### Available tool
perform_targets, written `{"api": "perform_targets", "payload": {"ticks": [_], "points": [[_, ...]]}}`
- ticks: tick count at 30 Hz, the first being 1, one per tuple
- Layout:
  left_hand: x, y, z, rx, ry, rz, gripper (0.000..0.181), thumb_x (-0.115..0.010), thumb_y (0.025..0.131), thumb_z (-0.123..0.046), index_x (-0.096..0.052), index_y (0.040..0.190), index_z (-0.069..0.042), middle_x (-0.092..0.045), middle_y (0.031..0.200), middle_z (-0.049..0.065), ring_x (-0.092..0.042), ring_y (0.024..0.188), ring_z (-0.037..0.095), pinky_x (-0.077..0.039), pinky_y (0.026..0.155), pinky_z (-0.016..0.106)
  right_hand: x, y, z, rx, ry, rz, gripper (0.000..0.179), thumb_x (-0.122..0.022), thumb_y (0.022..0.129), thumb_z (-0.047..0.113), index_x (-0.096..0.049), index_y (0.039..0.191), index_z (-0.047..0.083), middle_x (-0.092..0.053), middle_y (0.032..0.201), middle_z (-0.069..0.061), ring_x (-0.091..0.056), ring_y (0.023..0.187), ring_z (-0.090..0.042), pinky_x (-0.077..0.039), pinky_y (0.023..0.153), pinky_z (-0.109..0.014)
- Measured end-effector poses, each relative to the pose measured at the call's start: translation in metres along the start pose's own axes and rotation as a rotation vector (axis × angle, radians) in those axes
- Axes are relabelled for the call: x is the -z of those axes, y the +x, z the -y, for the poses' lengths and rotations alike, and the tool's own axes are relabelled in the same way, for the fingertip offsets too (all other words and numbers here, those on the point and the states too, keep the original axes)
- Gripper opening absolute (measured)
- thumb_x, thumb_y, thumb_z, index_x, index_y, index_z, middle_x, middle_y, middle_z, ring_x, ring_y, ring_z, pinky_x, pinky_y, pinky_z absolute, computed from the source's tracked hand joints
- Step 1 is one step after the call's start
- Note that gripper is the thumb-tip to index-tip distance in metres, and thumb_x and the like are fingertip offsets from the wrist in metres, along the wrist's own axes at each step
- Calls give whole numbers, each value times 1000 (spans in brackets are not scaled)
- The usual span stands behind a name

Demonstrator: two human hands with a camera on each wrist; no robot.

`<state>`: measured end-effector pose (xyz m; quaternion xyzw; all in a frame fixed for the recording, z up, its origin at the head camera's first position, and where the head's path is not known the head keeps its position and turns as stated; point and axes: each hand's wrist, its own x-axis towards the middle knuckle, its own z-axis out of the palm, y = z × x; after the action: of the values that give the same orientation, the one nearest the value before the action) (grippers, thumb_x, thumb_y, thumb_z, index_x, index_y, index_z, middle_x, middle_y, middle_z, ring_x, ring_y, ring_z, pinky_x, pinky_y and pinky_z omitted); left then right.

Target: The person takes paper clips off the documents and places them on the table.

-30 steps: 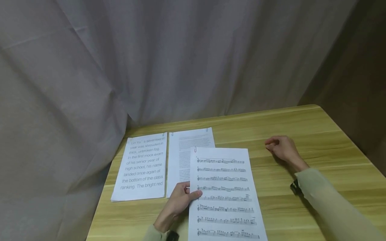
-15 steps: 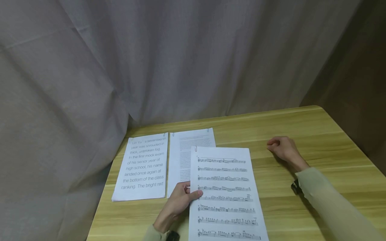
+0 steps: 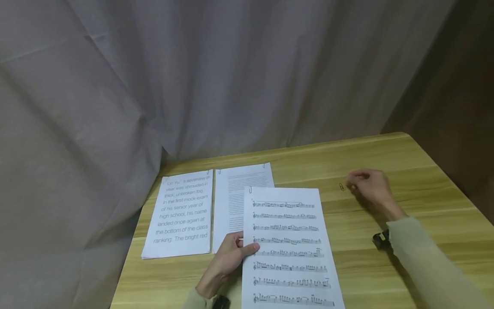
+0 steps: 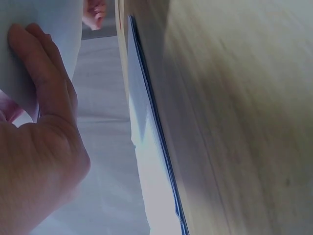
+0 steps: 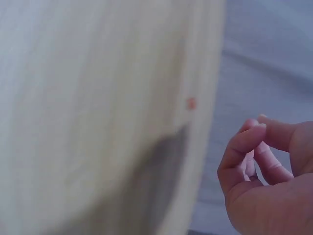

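Observation:
My left hand (image 3: 231,255) grips the left edge of a stack of sheet music (image 3: 287,244), thumb on the printed face and fingers behind. A silver paper clip (image 3: 250,189) sits at its top left corner. In the left wrist view the fingers of the left hand (image 4: 49,93) lie against the paper's back (image 4: 41,29). An orange-red paper clip (image 3: 341,187) lies on the table, just left of my right hand (image 3: 368,186). That hand hovers with curled fingers, and the right wrist view shows its thumb and index tips meeting with nothing visible between them.
On the left of the wooden table (image 3: 386,159) lie a large-print stack (image 3: 183,214) and a small-print stack (image 3: 227,206), both clipped at the top. The sheet music overlaps the small-print one. A grey curtain (image 3: 231,86) hangs behind the table.
My right hand has drawn back slightly to the right, and the orange-red paper clip it had at its fingertips now lies on the table. My left hand keeps its grip on the sheet music.

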<state>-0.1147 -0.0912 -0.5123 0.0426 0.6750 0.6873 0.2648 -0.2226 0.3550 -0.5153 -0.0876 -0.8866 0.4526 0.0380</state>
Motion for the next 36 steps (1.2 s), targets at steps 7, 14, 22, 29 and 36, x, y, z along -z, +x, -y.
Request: {"api": "perform_targets", "payload": {"ticks": [7, 14, 22, 29, 36], "points": [[-1, -1, -1, 4, -6, -4, 33, -72, 99, -3, -69, 131, 6, -82, 114, 24, -85, 93, 22, -69, 83, 35, -6, -26, 58, 120, -40, -17, 36, -71, 108, 32, -77, 125, 1, -80, 108, -14, -64, 82, 0, -53, 67, -19], [-2, -2, -3, 1, -5, 37, 36, -71, 100, -3, -68, 134, 6, -81, 116, 26, -85, 96, 25, -69, 84, 35, -36, -48, 117, 201, 45, 121, 29, -74, 105, 24, -77, 127, 3, -79, 125, -20, -69, 101, -14, -53, 81, -16], [-5, 0, -3, 5, 3, 59, 35, -72, 100, -4, -68, 134, 5, -81, 116, 27, -85, 96, 26, -69, 83, 35, -80, -56, 156, 309, 60, 248, 28, -80, 99, 15, -78, 124, 3, -81, 109, -12, -70, 95, -18, -55, 85, -24], [-9, 1, 0, -15, 48, 85, 35, -71, 101, -6, -68, 134, 4, -80, 115, 28, -85, 97, 30, -69, 80, 34, -112, -56, 168, 397, -8, 289, 31, -82, 96, 15, -79, 126, 6, -82, 114, -12, -69, 101, -24, -55, 90, -40], [-11, 3, 3, -24, 58, 95, 34, -71, 101, -4, -69, 134, 4, -80, 114, 29, -85, 98, 33, -69, 80, 36, -125, -53, 173, 443, -50, 320, 34, -82, 96, 17, -79, 126, 1, -82, 115, -13, -72, 104, -26, -57, 94, -45]]}}
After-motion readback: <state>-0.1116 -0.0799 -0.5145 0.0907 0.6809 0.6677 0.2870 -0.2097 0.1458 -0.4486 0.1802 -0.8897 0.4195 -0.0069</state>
